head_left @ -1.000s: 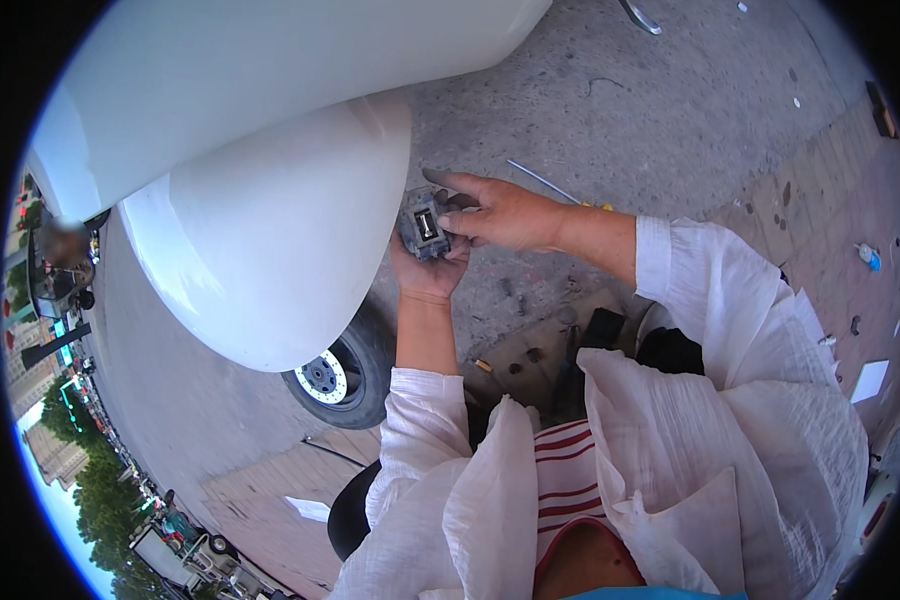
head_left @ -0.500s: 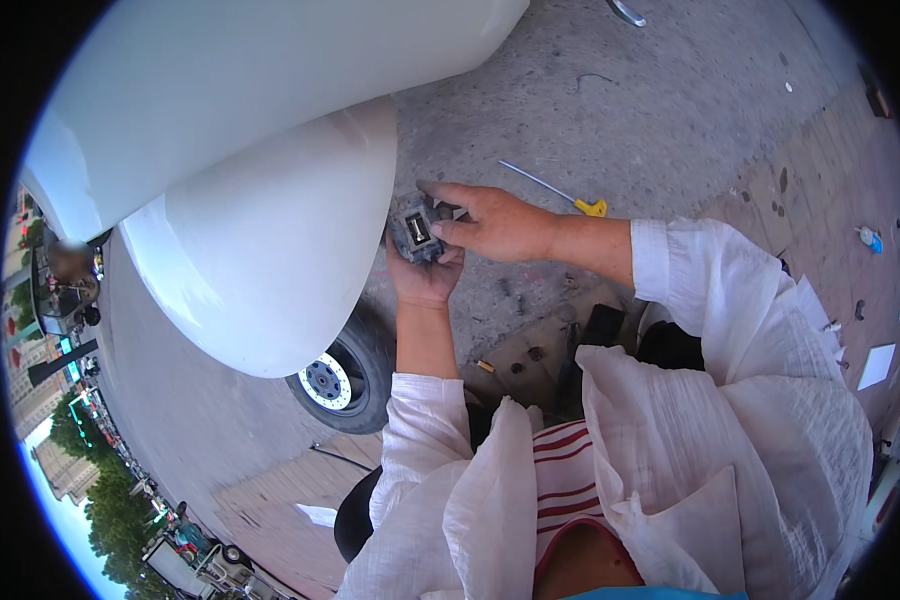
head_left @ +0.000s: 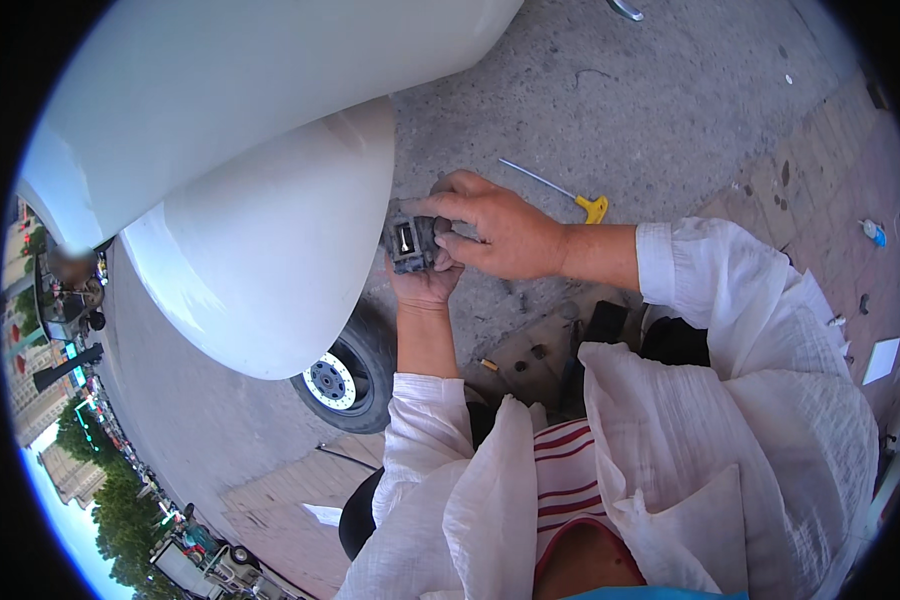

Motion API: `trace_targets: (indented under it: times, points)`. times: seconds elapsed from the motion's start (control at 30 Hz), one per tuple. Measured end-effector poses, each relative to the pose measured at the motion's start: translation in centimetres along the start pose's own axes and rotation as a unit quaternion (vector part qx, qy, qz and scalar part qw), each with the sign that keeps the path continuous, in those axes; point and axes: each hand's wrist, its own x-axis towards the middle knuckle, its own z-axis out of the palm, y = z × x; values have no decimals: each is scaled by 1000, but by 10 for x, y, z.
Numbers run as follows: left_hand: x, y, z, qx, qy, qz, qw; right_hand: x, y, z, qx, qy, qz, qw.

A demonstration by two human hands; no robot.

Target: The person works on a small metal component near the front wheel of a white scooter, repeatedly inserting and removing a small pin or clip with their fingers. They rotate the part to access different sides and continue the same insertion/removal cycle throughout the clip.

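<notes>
The fingers (head_left: 448, 208) of the right hand (head_left: 500, 232) curl down over the top and near side of a small dark metal part (head_left: 410, 243), while the left hand (head_left: 425, 282) cups it from underneath, its fingers closed up around the lower edge. The part sits between the two hands, gripped by both, with a pale rectangular face showing on its left side. It is held in the air just beside the rounded white body panel (head_left: 260, 250) of a vehicle, close to the panel's lower curve but apart from it.

Much of the part is covered by the right hand's fingers and the left palm, so its full shape cannot be made out, and what kind of fitting it is cannot be told. The left hand's fingertips are mostly hidden behind the part.

Below the panel a black wheel (head_left: 345, 378) with a silver disc peeks out, its upper half hidden by the bodywork. On the concrete ground (head_left: 620, 100) beyond the right wrist lies a thin metal tool with a yellow handle (head_left: 560, 190), well apart from the hands. Small dark bits (head_left: 525, 358) lie on the ground near the person's lap, partly hidden by the white sleeves. The ground to the upper right of the hands is open, meeting brick paving (head_left: 830, 200) at the far right; to the left the white panel closes off the room.
</notes>
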Motion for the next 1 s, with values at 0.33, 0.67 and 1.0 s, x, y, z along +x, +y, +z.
trace_targets:
  times: [0.33,0.67,1.0]
  points:
    - [-2,-12,24,59,126,90,986,-3,1,3,-14,-6,15,1000]
    - [-3,-21,25,130,131,196,963,-7,1,-1,25,3,18,1000]
    - [-22,-68,73,338,257,373,825,4,4,9,132,60,146,979]
